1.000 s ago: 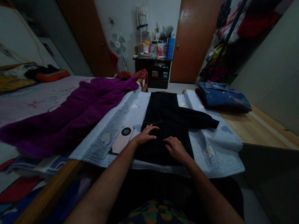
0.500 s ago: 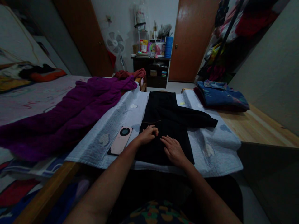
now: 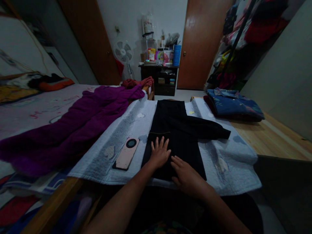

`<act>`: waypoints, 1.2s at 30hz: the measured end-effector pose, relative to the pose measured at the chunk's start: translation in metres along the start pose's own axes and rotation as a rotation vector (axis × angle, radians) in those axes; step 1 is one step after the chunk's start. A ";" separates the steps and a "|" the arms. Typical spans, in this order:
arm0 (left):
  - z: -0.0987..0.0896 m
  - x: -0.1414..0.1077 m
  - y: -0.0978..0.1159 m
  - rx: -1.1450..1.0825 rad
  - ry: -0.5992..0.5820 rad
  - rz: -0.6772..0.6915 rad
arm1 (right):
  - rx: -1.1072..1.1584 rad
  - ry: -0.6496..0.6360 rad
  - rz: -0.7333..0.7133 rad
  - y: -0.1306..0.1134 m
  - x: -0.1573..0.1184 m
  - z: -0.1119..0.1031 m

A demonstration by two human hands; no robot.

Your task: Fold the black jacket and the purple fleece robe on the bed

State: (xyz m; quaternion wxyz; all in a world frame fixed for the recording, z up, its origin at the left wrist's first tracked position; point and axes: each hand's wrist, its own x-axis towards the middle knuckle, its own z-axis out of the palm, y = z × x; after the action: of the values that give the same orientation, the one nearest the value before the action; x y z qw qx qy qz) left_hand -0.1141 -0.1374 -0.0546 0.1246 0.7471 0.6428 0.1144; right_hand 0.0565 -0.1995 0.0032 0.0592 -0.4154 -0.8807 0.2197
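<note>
A black long-sleeved garment (image 3: pixel 180 143) lies partly folded on a pale patterned quilt (image 3: pixel 117 130), one sleeve stretched out to the right. A thin light line crosses its left part. My left hand (image 3: pixel 160 152) rests flat on the garment just below that line, its fingers spread. Close by on the right, my right hand (image 3: pixel 183 170) is over the garment's near part, fingers extended and fairly close together, with nothing held. To the left of the garment a pink phone (image 3: pixel 127 154) with a round black camera ring lies on the quilt.
A purple fleecy garment (image 3: pixel 80 123) spreads over the bed on the left. Folded blue clothing (image 3: pixel 234 104) is stacked at the right, on a wooden board (image 3: pixel 273 136). Farther back stand a white fan (image 3: pixel 123 52), a dark cabinet (image 3: pixel 159 81) and a brown door (image 3: pixel 195 45).
My left hand has drawn nearer to me, and its curled fingers have spread flat. My right hand has also shifted nearer. The garment keeps its shape; the view has tilted slightly.
</note>
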 end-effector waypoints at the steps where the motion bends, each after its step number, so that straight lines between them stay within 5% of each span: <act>1: 0.004 -0.001 0.000 0.044 0.022 0.012 | 0.048 -0.017 -0.006 0.001 -0.001 -0.010; 5: 0.007 -0.002 -0.002 0.109 0.053 0.026 | 0.116 0.168 0.007 0.016 0.026 -0.039; 8: 0.002 -0.003 -0.003 0.102 0.066 0.039 | 0.098 0.308 -0.022 0.034 0.071 -0.039; 15: -0.019 0.000 -0.010 0.013 0.021 0.073 | -0.090 0.266 -0.016 0.072 0.152 -0.014; 21: -0.046 0.070 -0.031 -0.095 0.158 -0.034 | -0.179 0.288 0.031 0.087 0.154 0.008; 26: -0.038 0.140 -0.042 -0.072 0.278 -0.104 | -0.148 0.321 0.036 0.088 0.154 0.013; 32: -0.009 0.149 -0.048 -0.051 0.281 -0.139 | 0.005 0.453 0.026 0.095 0.155 0.003; 36: -0.005 0.145 -0.050 -0.007 0.280 -0.120 | -0.105 0.595 0.170 0.105 0.162 -0.020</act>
State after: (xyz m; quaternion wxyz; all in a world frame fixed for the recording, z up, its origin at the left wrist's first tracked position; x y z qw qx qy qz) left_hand -0.1413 0.0133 -0.0655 0.0433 0.6835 0.6971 0.2121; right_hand 0.0318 -0.0113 -0.0375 0.2744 -0.5363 -0.7968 0.0469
